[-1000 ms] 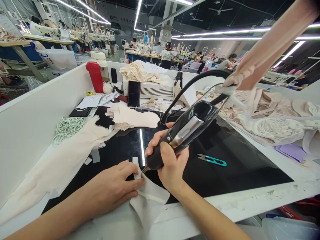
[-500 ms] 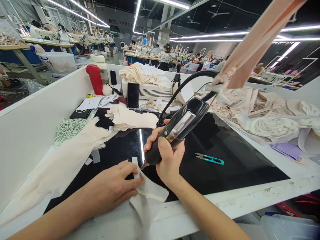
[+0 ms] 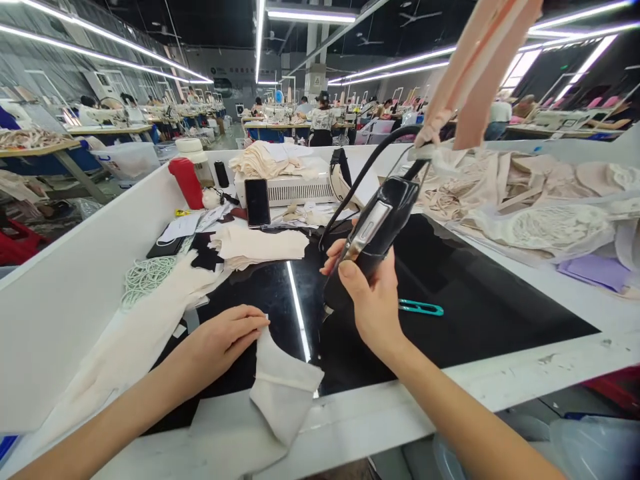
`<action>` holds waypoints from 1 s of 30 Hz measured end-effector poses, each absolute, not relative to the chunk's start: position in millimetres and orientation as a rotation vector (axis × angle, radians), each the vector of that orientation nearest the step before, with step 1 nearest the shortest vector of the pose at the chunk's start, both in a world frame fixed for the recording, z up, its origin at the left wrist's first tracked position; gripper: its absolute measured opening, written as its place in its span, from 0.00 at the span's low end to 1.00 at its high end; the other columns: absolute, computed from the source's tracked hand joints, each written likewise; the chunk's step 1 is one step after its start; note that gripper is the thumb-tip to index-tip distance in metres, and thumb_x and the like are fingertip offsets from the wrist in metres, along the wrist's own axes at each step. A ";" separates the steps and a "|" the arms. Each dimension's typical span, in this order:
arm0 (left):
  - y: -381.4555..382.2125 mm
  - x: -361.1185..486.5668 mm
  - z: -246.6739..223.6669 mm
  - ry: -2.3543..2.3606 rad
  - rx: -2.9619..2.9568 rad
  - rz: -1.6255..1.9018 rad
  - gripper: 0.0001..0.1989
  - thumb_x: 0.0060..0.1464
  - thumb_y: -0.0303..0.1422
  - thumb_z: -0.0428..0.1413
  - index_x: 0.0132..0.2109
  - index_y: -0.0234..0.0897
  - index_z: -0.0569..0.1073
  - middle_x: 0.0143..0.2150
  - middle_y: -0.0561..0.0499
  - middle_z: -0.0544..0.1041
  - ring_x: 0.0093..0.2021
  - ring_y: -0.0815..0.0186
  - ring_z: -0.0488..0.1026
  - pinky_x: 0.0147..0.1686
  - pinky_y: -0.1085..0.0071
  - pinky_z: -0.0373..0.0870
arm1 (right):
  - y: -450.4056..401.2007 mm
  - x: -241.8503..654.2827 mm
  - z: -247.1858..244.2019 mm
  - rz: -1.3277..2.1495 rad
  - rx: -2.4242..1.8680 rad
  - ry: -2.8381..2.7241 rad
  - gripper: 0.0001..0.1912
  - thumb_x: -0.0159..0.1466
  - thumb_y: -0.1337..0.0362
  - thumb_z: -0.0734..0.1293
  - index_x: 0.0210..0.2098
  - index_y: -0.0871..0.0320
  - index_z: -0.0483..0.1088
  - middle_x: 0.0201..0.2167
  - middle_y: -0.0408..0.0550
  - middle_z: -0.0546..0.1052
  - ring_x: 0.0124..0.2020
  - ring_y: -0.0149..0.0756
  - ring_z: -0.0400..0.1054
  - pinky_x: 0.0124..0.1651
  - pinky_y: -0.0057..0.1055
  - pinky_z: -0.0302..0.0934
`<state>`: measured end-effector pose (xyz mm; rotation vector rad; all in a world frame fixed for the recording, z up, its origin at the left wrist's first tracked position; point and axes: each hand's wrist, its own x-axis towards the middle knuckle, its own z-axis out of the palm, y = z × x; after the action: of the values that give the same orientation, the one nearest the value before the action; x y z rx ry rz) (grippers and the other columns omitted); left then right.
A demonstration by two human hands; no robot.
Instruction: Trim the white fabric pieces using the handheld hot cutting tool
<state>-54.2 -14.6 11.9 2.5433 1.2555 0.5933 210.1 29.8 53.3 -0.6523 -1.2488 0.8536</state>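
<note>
My left hand (image 3: 227, 340) is closed on the narrow upper end of a pale grey-beige fabric piece (image 3: 285, 370), pinching it with the fingertips. The fabric hangs over the near edge of a glossy black board (image 3: 480, 300). My right hand (image 3: 373, 300) wraps round a black corded hand tool (image 3: 385, 217) with a metal plate on its side. Its narrow metal tip points down, just above or on the board and apart from the fabric; I cannot tell if it touches. Teal thread snips (image 3: 423, 307) lie right of my right hand, their blades hidden behind it.
Cream fabric pieces (image 3: 260, 245) are stacked at the back of the board, with more cream fabric (image 3: 125, 340) along the left. A phone (image 3: 257, 202) leans on a white vented box (image 3: 300, 191). Lace garments (image 3: 540, 220) pile up at right. A pink fabric strip (image 3: 465, 73) suspends the tool.
My right hand has moved the tool right and away from the fabric, where its tip was at the edge. My left hand, earlier flat on the fabric, now pinches its end.
</note>
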 end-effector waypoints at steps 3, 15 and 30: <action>-7.6 -58.1 6.9 1.260 2.580 0.528 0.15 0.73 0.37 0.50 0.59 0.43 0.76 0.57 0.47 0.77 0.54 0.61 0.77 0.57 0.63 0.76 | 31.8 226.6 57.7 0.717 -0.760 -1.361 0.22 0.67 0.46 0.70 0.55 0.49 0.68 0.47 0.47 0.76 0.44 0.41 0.70 0.50 0.42 0.68; -5.6 -33.1 66.0 1.278 2.483 0.507 0.10 0.69 0.34 0.53 0.43 0.44 0.79 0.43 0.54 0.79 0.39 0.68 0.77 0.37 0.74 0.73 | 10.4 257.7 53.5 0.155 -0.582 -1.346 0.12 0.66 0.71 0.70 0.46 0.49 0.76 0.36 0.42 0.77 0.36 0.36 0.71 0.42 0.35 0.64; -13.4 -27.9 129.9 0.939 2.208 0.937 0.07 0.63 0.32 0.62 0.38 0.49 0.84 0.37 0.51 0.77 0.35 0.67 0.76 0.34 0.74 0.71 | 21.4 211.1 38.4 2.113 -0.422 -1.618 0.33 0.57 0.33 0.72 0.34 0.60 0.74 0.25 0.40 0.69 0.27 0.28 0.61 0.34 0.27 0.56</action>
<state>-27.9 -13.4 129.9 2.2079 0.9393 0.9367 211.1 21.4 38.4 -0.4215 -1.6177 2.1125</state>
